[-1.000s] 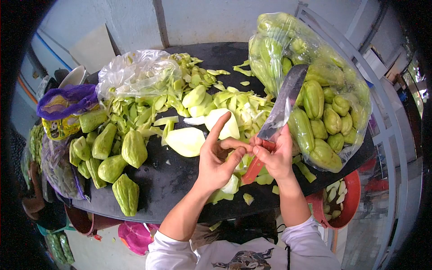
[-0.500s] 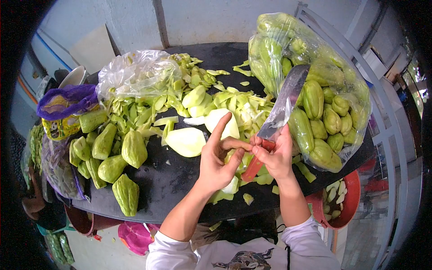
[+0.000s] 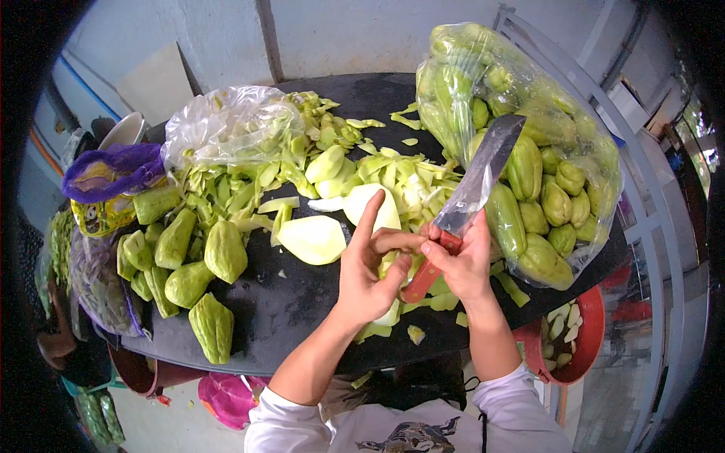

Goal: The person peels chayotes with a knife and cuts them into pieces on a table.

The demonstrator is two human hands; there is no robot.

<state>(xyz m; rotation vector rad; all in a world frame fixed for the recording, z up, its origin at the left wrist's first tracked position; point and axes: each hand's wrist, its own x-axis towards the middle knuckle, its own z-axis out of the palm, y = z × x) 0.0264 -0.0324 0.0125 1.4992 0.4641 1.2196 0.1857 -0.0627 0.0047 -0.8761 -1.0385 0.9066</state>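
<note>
My right hand (image 3: 466,263) is closed round the red handle of a large knife (image 3: 483,170), whose wide blade tilts up and to the right. Beside it, my left hand (image 3: 364,281) has its index finger stretched out and its thumb apart. Its middle finger reaches my right fingertips at the handle; nothing plainly shows in its grasp. A peeled chayote (image 3: 311,239) lies left of my left hand, and another peeled chayote (image 3: 370,204) sits behind its index finger. Pale green peelings (image 3: 411,181) are heaped beyond both hands.
Unpeeled chayotes (image 3: 211,326) lie on the black table (image 3: 279,317) at left. A clear bag of chayotes (image 3: 555,189) stands at right, near a metal railing (image 3: 642,226). A plastic bag (image 3: 226,124) lies at back left. Below the right edge is a red bucket (image 3: 593,332).
The knife has swung slightly, its tip moving a little right and down and its handle end shifting left. My left thumb has moved closer to the handle.
</note>
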